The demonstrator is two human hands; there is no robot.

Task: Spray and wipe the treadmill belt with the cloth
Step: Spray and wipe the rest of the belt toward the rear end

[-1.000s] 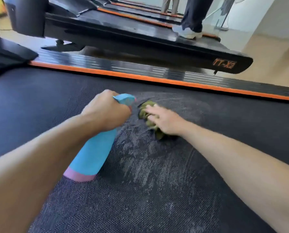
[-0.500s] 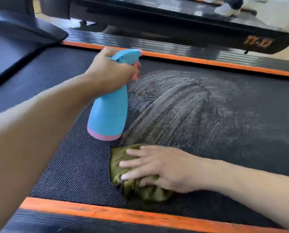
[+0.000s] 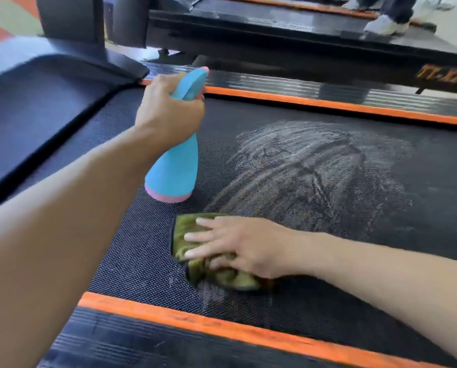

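1. While your left hand (image 3: 169,112) holds the blue spray bottle (image 3: 175,166) in the head view, its fingers are curled round the bottle's neck just under the trigger head, and the pink base hangs tilted just above the treadmill belt (image 3: 288,115).
2. Your right hand (image 3: 238,245) presses down on the green cloth (image 3: 187,243): the fingers (image 3: 198,237) lie straight and spread across its top, not curled round it.
3. You have the cloth bunched on the belt near the close edge, just inside the near orange stripe (image 3: 222,330) and just below the bottle's base, apart from it.
4. You can see a pale wet smear (image 3: 322,166) fanning across the belt beyond your right hand, reaching toward the far orange stripe (image 3: 328,104); a smaller wet patch lies just beside the cloth's near edge.
5. At your left, the dark motor cover (image 3: 36,102) rises at the belt's end.
6. Beyond the far stripe stands a second treadmill (image 3: 275,35), with another person's white shoes (image 3: 381,25) on it at the top right.
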